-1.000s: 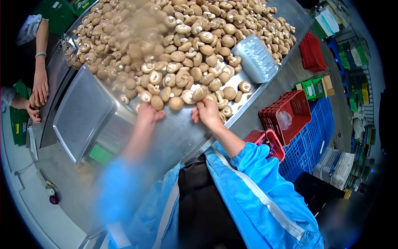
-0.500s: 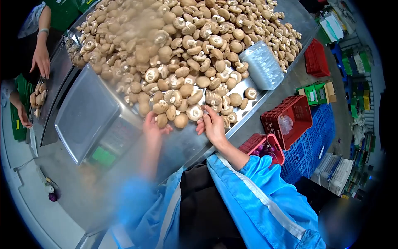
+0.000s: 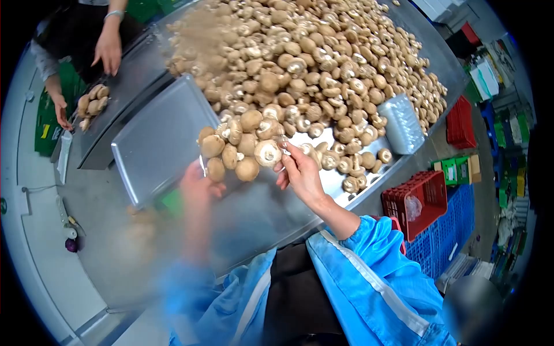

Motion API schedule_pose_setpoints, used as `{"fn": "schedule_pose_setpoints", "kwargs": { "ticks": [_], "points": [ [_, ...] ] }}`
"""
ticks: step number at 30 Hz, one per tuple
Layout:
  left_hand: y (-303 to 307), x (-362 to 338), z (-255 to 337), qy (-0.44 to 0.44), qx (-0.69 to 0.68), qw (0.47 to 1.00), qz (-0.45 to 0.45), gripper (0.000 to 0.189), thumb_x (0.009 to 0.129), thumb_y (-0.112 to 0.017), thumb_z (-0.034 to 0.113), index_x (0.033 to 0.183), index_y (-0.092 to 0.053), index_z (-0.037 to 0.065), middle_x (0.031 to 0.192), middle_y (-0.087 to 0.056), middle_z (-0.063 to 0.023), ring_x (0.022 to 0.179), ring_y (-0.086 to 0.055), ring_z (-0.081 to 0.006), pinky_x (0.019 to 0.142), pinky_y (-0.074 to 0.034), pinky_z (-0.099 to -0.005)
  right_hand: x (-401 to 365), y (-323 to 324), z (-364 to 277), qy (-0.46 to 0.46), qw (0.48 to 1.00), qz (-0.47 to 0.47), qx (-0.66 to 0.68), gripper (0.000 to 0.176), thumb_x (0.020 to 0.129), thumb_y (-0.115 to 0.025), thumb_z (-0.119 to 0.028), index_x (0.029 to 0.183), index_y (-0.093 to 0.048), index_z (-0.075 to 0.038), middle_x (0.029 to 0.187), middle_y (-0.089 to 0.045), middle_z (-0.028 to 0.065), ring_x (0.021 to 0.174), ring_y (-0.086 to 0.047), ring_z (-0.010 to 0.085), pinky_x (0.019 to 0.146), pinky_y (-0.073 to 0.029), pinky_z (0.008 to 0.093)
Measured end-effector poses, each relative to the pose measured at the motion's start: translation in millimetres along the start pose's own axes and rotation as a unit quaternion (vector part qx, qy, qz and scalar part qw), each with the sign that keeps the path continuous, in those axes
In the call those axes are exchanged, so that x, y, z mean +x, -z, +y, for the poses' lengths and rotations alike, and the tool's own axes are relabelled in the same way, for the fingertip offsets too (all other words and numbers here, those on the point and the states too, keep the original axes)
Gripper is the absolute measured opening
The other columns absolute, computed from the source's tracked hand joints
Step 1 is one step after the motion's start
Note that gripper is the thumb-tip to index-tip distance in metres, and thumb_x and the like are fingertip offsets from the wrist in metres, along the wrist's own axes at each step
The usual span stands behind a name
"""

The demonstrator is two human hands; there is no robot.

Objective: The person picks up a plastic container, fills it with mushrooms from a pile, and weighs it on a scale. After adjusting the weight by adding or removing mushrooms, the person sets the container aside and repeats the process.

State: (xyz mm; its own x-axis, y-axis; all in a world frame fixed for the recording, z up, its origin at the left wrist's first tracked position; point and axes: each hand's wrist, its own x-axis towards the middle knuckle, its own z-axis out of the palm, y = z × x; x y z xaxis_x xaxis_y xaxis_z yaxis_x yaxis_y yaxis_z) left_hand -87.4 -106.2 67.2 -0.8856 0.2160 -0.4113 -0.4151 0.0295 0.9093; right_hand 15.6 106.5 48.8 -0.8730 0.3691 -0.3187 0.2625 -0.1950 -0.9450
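Between my two hands is a clear tray filled with brown mushrooms (image 3: 247, 144), raised over the metal table and close to the scale's plate. My left hand (image 3: 199, 185) grips the tray's left end; it looks hazy in the view. At the right end, my right hand (image 3: 297, 168) pinches the tray edge with thumb and fingers. Behind the tray spreads a large heap of mushrooms (image 3: 323, 63) on the metal table (image 3: 259, 216). A stack of clear empty trays (image 3: 401, 126) stands at the heap's right side.
A scale with a flat metal plate (image 3: 164, 135) is at the left. Beyond it, a co-worker's hands (image 3: 108, 49) are near another bunch of mushrooms (image 3: 92, 104). Red crates (image 3: 415, 202) and a blue pallet (image 3: 453, 222) lie off the table's right edge.
The filled tray has been lifted away from the heap and moved left toward the scale, with both my hands still on it. The whole view has shifted.
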Motion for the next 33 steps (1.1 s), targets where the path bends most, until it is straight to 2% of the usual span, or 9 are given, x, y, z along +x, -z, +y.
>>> {"fn": "schedule_pose_setpoints", "kwargs": {
  "ticks": [2,6,9,17,20,23,25,27,33],
  "points": [
    [28,13,13,-0.015,0.020,0.999,0.028,0.035,0.089,-0.059,-0.003,0.123,-0.055,-0.005,0.097,-0.066,-0.0127,0.055,-0.062,-0.0131,0.041,-0.044,-0.0198,19,-26,-4,0.036,0.998,-0.007,-0.048,0.033,0.104,-0.046,-0.012,0.133,-0.053,0.000,0.080,-0.063,0.0062,0.056,-0.060,0.0102,0.048,-0.047,0.0260],
    [77,40,31,-0.026,0.035,0.997,0.067,0.031,0.087,-0.060,-0.005,0.119,-0.059,-0.004,0.096,-0.067,-0.0106,0.048,-0.056,-0.0089,0.036,-0.038,-0.0196,61,-70,0,0.248,0.939,0.018,-0.236,0.027,0.093,-0.059,-0.008,0.117,-0.063,0.002,0.113,-0.063,0.0192,0.104,-0.060,0.0350,0.089,-0.049,0.0418],
    [106,57,38,-0.027,0.071,0.994,0.083,0.029,0.087,-0.061,-0.005,0.115,-0.061,-0.003,0.095,-0.067,-0.0095,0.047,-0.054,-0.0072,0.035,-0.035,-0.0190,84,-98,0,0.345,0.884,0.051,-0.311,0.027,0.089,-0.063,-0.007,0.115,-0.064,0.003,0.122,-0.058,0.0196,0.113,-0.055,0.0362,0.095,-0.047,0.0418],
    [131,72,24,-0.012,0.089,0.990,0.105,0.035,0.087,-0.064,-0.001,0.121,-0.060,-0.003,0.098,-0.067,-0.0093,0.049,-0.057,-0.0094,0.037,-0.038,-0.0214,106,-118,8,0.321,0.863,0.026,-0.389,0.030,0.090,-0.064,-0.010,0.117,-0.063,0.002,0.141,-0.045,0.0220,0.137,-0.036,0.0402,0.113,-0.034,0.0468],
    [142,58,39,0.011,0.199,0.967,0.161,0.039,0.088,-0.066,0.003,0.127,-0.058,-0.002,0.106,-0.066,-0.0092,0.062,-0.063,-0.0110,0.044,-0.045,-0.0208,104,-108,1,0.306,0.873,0.002,-0.379,0.041,0.090,-0.064,-0.015,0.127,-0.055,0.000,0.143,-0.043,0.0220,0.138,-0.034,0.0412,0.114,-0.033,0.0482],
    [181,69,23,-0.260,0.364,0.882,0.145,0.052,0.088,-0.069,0.010,0.136,-0.053,0.002,0.127,-0.060,-0.0121,0.098,-0.066,-0.0192,0.073,-0.056,-0.0297,107,-101,-14,0.345,0.853,-0.030,-0.391,0.060,0.087,-0.070,-0.023,0.137,-0.045,-0.003,0.145,-0.039,0.0220,0.140,-0.032,0.0421,0.114,-0.031,0.0499],
    [163,59,55,-0.330,0.411,0.844,0.100,0.072,0.084,-0.075,0.022,0.147,-0.042,0.006,0.148,-0.045,-0.0153,0.137,-0.043,-0.0279,0.106,-0.042,-0.0432,104,-105,-35,0.384,0.825,-0.057,-0.411,0.069,0.084,-0.073,-0.028,0.141,-0.042,-0.003,0.147,-0.036,0.0219,0.141,-0.031,0.0419,0.115,-0.030,0.0503],
    [149,64,76,-0.372,0.469,0.801,0.015,0.096,0.074,-0.083,0.039,0.151,-0.036,0.008,0.158,-0.030,-0.0173,0.149,-0.022,-0.0342,0.118,-0.023,-0.0505,105,-116,-53,0.414,0.780,-0.112,-0.455,0.086,0.077,-0.080,-0.034,0.147,-0.037,-0.007,0.153,-0.029,0.0217,0.144,-0.025,0.0440,0.117,-0.028,0.0518],
    [120,94,78,-0.402,0.583,0.701,-0.083,0.121,0.055,-0.089,0.049,0.153,-0.030,0.010,0.159,-0.023,-0.0192,0.147,-0.016,-0.0459,0.116,-0.022,-0.0572,138,-151,-56,0.450,0.749,-0.160,-0.459,0.096,0.072,-0.081,-0.039,0.151,-0.033,-0.013,0.156,-0.024,0.0240,0.144,-0.022,0.0480,0.117,-0.024,0.0580]
  ]
}}
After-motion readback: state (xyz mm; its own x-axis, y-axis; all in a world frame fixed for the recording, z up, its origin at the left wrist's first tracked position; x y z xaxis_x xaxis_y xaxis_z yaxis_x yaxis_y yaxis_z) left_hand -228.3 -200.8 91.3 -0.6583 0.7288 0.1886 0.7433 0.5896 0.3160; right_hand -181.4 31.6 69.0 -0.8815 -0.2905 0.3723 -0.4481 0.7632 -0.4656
